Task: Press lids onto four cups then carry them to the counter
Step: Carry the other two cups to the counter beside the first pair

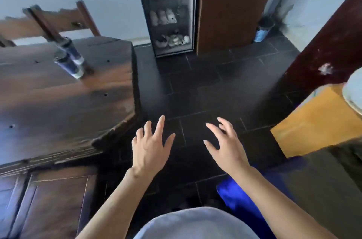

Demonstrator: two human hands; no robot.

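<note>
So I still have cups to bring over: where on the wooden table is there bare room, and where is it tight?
The wooden table is bare from the two cups forward to its near edge and right to its corner. It is crowded only at the far left, where the cups stand by the chair. Both the left hand and right hand are empty.

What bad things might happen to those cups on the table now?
1. The two blurry dark blue lidded cups stand touching on the dark wooden table; grabbing one might tip the other.
2. Both the left hand and right hand are empty and away from the table, over the black tiled floor; a hurried reach might knock a cup.
</note>
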